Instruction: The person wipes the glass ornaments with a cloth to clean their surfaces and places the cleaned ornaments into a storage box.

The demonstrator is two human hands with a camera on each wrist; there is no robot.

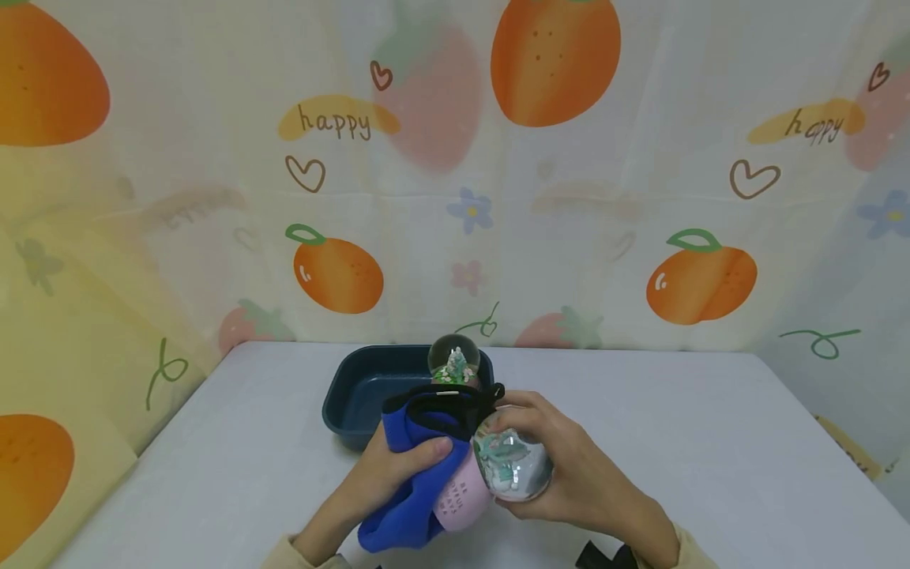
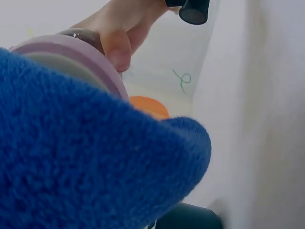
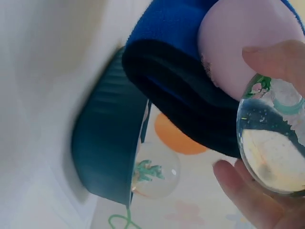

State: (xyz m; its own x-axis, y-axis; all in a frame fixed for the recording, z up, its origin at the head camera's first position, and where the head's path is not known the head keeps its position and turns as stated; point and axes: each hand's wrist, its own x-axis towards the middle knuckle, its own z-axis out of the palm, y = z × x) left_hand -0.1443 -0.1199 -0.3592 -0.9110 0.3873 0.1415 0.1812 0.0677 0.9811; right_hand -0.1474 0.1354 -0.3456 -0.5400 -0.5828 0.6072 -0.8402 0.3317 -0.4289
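My left hand point(image 1: 377, 474) grips a fuzzy blue cloth point(image 1: 401, 510) with a black band and loop along its upper edge, thumb pressed on its near face. My right hand point(image 1: 569, 458) holds a snow globe point(image 1: 522, 468), its fingers round the clear ball and its pink base point(image 1: 464, 496) toward the cloth. The blue cloth lies right against that base, partly covering it in the left wrist view. The right wrist view shows the right thumb point(image 3: 271, 59) on the pink base. Beyond the hands, a second snow globe point(image 1: 455, 362) with a small green tree sits in a dark blue tray point(image 1: 343, 395).
The white table point(image 1: 675, 442) spreads around the hands, and the tray stands toward its back. Behind it hangs a fruit-printed curtain point(image 1: 569, 174). A black object point(image 1: 604, 556) shows at the bottom edge, by the right sleeve point(image 1: 686, 553).
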